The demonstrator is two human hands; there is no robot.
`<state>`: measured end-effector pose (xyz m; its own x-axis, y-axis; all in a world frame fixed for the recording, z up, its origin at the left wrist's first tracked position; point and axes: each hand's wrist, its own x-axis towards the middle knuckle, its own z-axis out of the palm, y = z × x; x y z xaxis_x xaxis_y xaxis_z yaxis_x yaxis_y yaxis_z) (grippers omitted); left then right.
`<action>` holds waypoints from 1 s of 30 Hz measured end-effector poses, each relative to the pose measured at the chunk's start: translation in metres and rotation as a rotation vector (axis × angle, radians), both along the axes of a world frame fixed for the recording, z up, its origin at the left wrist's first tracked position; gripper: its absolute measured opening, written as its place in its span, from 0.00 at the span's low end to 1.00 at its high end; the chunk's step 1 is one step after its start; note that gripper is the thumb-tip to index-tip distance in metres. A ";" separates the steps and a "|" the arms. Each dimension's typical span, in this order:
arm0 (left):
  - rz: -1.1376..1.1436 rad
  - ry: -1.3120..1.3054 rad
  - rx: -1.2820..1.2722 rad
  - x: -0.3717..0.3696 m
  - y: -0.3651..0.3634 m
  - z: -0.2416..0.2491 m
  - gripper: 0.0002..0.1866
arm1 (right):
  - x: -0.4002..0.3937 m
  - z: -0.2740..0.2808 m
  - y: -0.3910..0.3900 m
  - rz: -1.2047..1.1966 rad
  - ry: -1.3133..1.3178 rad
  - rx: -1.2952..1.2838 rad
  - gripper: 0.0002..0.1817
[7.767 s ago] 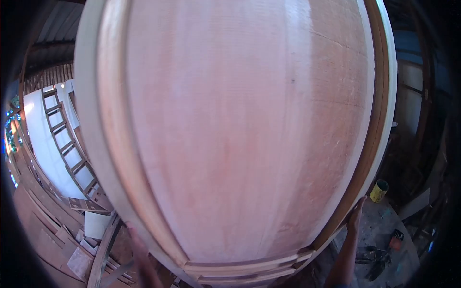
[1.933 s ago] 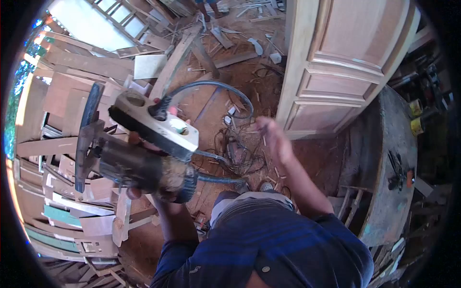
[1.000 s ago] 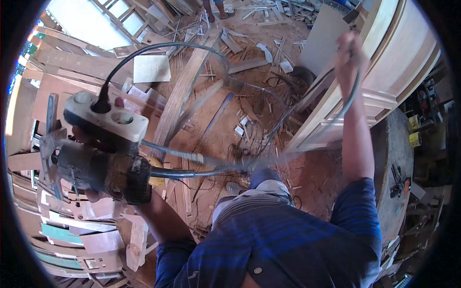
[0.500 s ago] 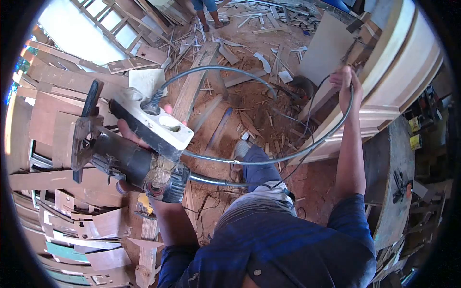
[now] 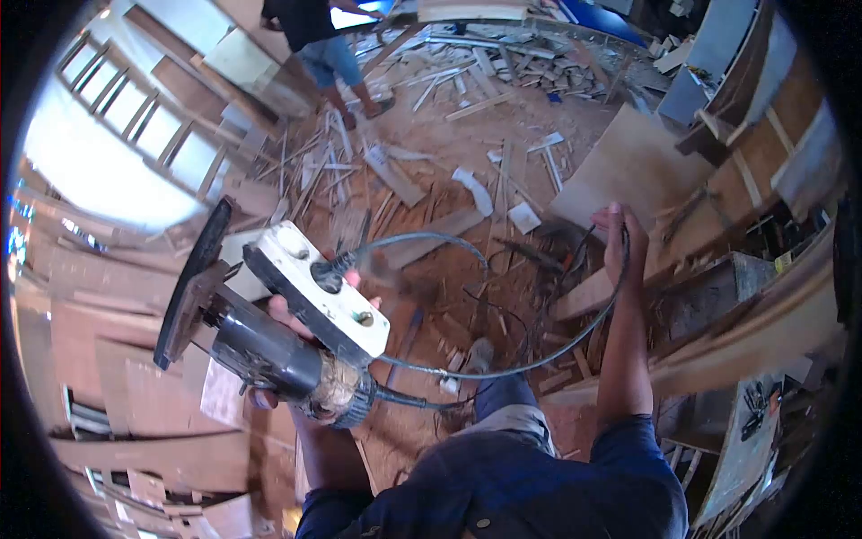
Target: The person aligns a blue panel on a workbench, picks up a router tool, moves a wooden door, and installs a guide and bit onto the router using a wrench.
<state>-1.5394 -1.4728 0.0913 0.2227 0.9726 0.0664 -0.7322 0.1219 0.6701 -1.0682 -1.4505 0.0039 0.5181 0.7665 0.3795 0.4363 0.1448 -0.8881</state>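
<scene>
My left hand (image 5: pixel 289 316) is closed around a black corded trim router (image 5: pixel 269 350) and a white power strip (image 5: pixel 310 280) together. The router lies on its side, its base plate (image 5: pixel 190 292) facing left and tan tape wrapped near its cord end. A black plug (image 5: pixel 332 269) sits in one socket of the strip. Fingertips show on both sides of the strip; the palm is hidden. Off to the right, my raised right hand (image 5: pixel 626 241) is closed on a dark cable (image 5: pixel 575 340), which hangs in a loop towards the strip.
Wood offcuts (image 5: pixel 395 175) and sawdust cover the floor ahead. Another person (image 5: pixel 328 58) stands at the far left. Boards (image 5: pixel 117 359) are stacked on the left, a large panel (image 5: pixel 633 166) leans at the right, and a workbench (image 5: pixel 741 458) stands at the lower right.
The view has tilted up and turned, showing more of the other person. My right hand has come lower and inward with the cable. The router and strip are still held in my left hand.
</scene>
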 end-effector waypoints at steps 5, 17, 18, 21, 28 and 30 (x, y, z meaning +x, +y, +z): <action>-0.107 -0.217 0.007 0.087 0.119 0.008 0.43 | 0.048 0.096 0.132 -0.047 -0.189 0.073 0.23; -0.106 -0.163 0.315 0.108 0.300 -0.028 0.51 | 0.072 0.057 0.278 0.104 -0.067 -0.261 0.20; -0.118 -0.163 0.336 0.111 0.317 -0.035 0.51 | 0.081 0.035 0.285 0.152 -0.048 -0.273 0.20; -0.165 -0.187 0.391 0.125 0.394 -0.060 0.52 | 0.111 -0.030 0.326 0.201 -0.098 -0.339 0.20; -0.248 -0.217 0.296 0.162 0.609 -0.119 0.53 | 0.146 -0.113 0.483 -0.009 0.158 -0.410 0.21; -0.293 -0.205 0.241 0.176 0.665 -0.122 0.53 | 0.163 -0.101 0.536 -0.019 -0.082 -0.351 0.21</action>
